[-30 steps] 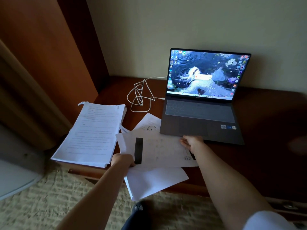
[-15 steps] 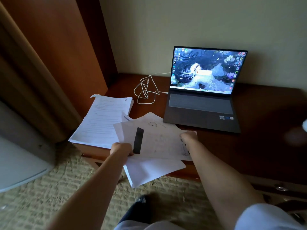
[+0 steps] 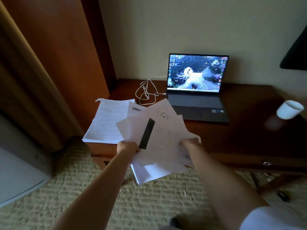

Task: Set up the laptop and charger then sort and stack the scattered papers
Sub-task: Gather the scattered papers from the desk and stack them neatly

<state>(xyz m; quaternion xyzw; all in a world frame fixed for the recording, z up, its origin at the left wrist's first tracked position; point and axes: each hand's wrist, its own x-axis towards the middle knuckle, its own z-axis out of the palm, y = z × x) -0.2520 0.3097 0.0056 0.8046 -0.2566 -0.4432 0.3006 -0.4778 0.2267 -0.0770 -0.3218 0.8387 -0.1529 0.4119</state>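
A fan of loose white sheets (image 3: 159, 143), thin and matte with curling corners, sits between both hands above the near edge of the dark, glossy wooden desk (image 3: 245, 135); the top sheet carries a slanted black rectangular bar (image 3: 147, 133), and one behind it shows a small circular mark. The left hand (image 3: 127, 147) grips the bundle's near-left edge with its fingers curled round the paper, close beside the black bar. The right hand (image 3: 188, 143) pinches the right edge, its fingers folded round the paper; how they lie underneath cannot be seen. To the left, a thick squared stack of printed pages (image 3: 108, 122) lies flat on the desk's left corner, one tab sticking out at its far-left corner. Farther back the open grey laptop (image 3: 197, 90) stands against the pale wall, its screen lit with blue artwork, and a tangled white charger cable (image 3: 147, 93) loops on the desk just left of it, its plug meeting the laptop's left side. A white cup (image 3: 289, 112) appears blurred at the far right. Rough woven beige carpet (image 3: 149, 205) covers the floor. Compared with half a second ago, the sheets have lifted off the desk and tilted upward, more fanned out, with the hands raised and closer together.
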